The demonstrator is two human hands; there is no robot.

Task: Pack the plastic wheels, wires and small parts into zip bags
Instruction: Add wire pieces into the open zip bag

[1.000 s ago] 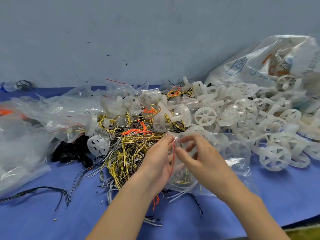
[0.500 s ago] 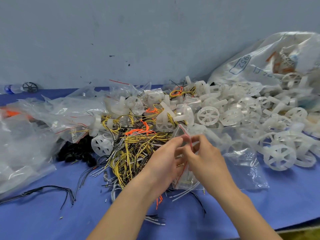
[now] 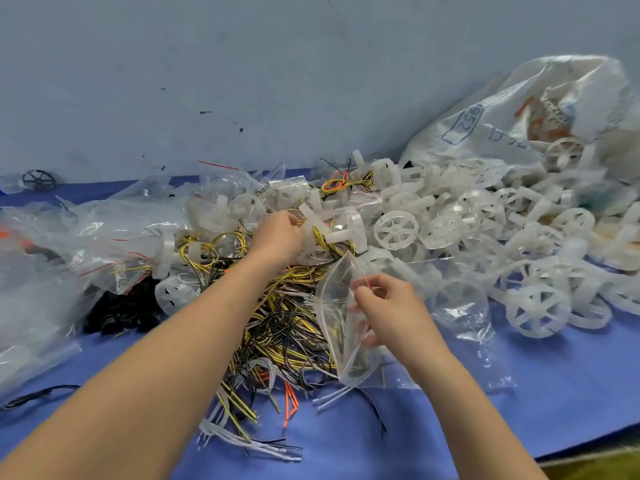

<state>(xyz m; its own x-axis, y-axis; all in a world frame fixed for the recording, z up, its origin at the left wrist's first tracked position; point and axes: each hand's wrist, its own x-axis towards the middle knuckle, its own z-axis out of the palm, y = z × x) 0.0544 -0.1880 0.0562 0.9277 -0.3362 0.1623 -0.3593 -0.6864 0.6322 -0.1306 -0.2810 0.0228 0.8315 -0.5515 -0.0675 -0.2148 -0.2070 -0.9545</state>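
1. The right hand (image 3: 388,306) is pinching the upper edge of a clear zip bag (image 3: 341,317) between thumb and fingers, holding it upright with its red-lined mouth standing open toward the left hand.
2. The left hand (image 3: 277,233) is reaching forward, well apart from the right, with its fingers curled down onto the heap; whether it is actually gripping a part cannot be told, as the fingertips are hidden.
3. Directly at the left hand's fingertips, translucent white plastic parts (image 3: 318,220) are lying mixed with yellow-and-black wires.
4. Under and between both forearms, a tangled pile of wires (image 3: 287,327) in yellow, black, white and orange is spreading over the blue table cover (image 3: 519,417).
5. The held bag is hanging over the right edge of that wire pile; its lower corner is touching or nearly touching loose white wires.
6. Right of the right hand, a large heap of white plastic wheels (image 3: 536,310) is lying on the table.
7. Beyond the wheels, far right, a large printed plastic sack (image 3: 519,112) is leaning against the wall.
8. Left of the left forearm, filled and empty clear bags (image 3: 86,233) are piling up, with small black parts (image 3: 117,313) just beside them.
9. Far left by the wall, a single dark wheel (image 3: 38,180) is standing apart.
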